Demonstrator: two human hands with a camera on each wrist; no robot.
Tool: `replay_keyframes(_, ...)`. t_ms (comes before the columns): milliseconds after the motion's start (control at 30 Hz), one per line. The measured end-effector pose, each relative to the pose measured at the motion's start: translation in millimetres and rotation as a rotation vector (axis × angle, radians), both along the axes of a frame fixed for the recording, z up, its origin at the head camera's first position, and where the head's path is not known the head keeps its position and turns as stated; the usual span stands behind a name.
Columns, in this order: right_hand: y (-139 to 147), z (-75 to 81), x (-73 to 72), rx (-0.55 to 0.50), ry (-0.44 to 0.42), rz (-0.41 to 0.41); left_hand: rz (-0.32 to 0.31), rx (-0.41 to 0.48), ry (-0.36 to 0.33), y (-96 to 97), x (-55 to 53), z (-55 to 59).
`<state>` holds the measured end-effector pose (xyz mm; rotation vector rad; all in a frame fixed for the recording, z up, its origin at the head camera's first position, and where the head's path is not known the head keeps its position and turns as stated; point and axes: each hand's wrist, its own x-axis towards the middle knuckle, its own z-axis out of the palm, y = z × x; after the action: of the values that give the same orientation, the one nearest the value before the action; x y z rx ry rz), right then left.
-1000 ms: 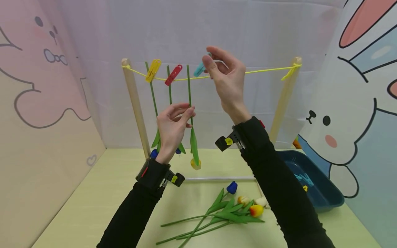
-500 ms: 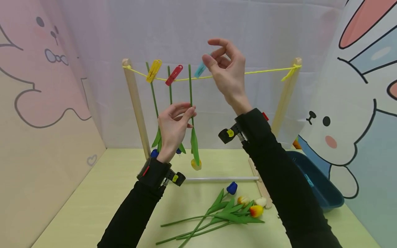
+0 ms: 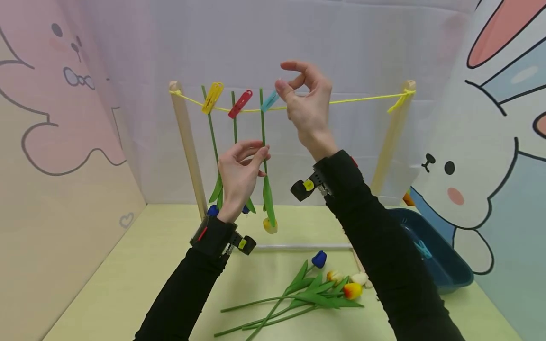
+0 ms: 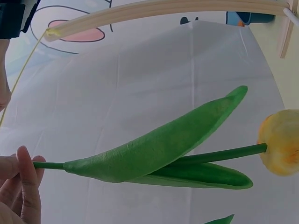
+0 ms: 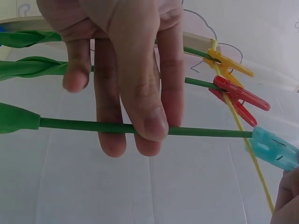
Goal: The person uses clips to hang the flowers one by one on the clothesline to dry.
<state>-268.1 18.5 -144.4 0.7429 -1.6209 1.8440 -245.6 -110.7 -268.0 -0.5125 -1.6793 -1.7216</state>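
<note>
My left hand (image 3: pixel 238 168) pinches the green stem of a yellow artificial tulip (image 4: pixel 282 144), which hangs head down. My right hand (image 3: pixel 310 104) holds a light-blue clothespin (image 5: pixel 274 148) by its handle end. In the right wrist view its tip overlaps the stem's upper end, right where the yellow string (image 5: pixel 257 170) crosses. Left of this stem, a yellow clothespin (image 3: pixel 212 98) and a red clothespin (image 3: pixel 241 104) each fix another upside-down tulip to the string. Their blue heads are partly hidden behind my left hand and wrist.
Wooden posts (image 3: pixel 386 147) hold up the string at both ends. Several loose tulips (image 3: pixel 315 296) lie on the table (image 3: pixel 128 284) in front. A dark blue bin (image 3: pixel 462 270) with light-blue clothespins stands at the right, partly behind my right sleeve.
My right hand has moved left with the light-blue clothespin, from beside the tulip stem onto its upper end at the string. The left hand stays nearly still.
</note>
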Motion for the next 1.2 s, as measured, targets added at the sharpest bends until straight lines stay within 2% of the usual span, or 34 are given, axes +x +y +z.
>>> replay_keyframes(133, -3, -1.6, 0.8, 0.006, 0.003, -0.005, 0.008, -0.008, 0.001, -0.2, -0.6, -0.2)
replay_keyframes(167, -4, -2.0, 0.8, 0.008, 0.002, -0.005, 0.006, -0.008, 0.021, -1.0, -5.1, -3.5)
replay_keyframes(300, -6, -3.4, 0.3, 0.038, 0.013, -0.018, 0.009, -0.01, 0.016, -0.9, -6.9, -3.3)
replay_keyframes(367, -6, -3.7, 0.1, 0.051, 0.015, -0.024, 0.003, -0.017, 0.062, -3.9, -26.1, -16.2)
replay_keyframes(400, -6, -3.8, -0.1, 0.057, 0.018, -0.028, -0.013, -0.008, 0.056, -4.7, -31.6, -19.0)
replay_keyframes(433, -6, -3.9, -0.3, 0.063, 0.021, -0.032, -0.033, 0.001, 0.073, -6.0, -41.6, -25.6)
replay_keyframes(533, -5, -4.5, -0.7, 0.073, 0.014, -0.032, -0.033, 0.004, 0.081, -6.4, -44.0, -27.9)
replay_keyframes(600, -4, -5.3, -0.9, 0.086, 0.011, -0.029, -0.036, 0.011, 0.038, -3.7, -24.8, -15.0)
replay_keyframes(667, -3, -5.8, -0.1, 0.105, -0.002, -0.032, -0.003, -0.009, 0.002, -0.8, -4.9, -2.2)
replay_keyframes(800, 1, -5.6, 2.3, 0.165, -0.03, -0.055, 0.008, -0.014, -0.035, 0.4, 0.0, 1.1)
replay_keyframes(900, 3, -5.1, 4.2, 0.236, -0.033, -0.103, 0.021, -0.015, -0.032, 0.3, -0.3, 1.4)
replay_keyframes(967, 5, -5.4, 5.9, 0.288, -0.02, -0.148, 0.045, -0.026, -0.003, 0.6, 0.1, 0.0)
replay_keyframes(1067, 10, -9.5, 10.7, 0.34, 0.065, -0.229, 0.132, -0.066, 0.088, 1.2, 6.4, -8.1)
replay_keyframes(1200, 27, -25.6, 25.2, 0.339, 0.204, -0.312, 0.23, -0.144, 0.221, 1.8, 27.9, -33.8)
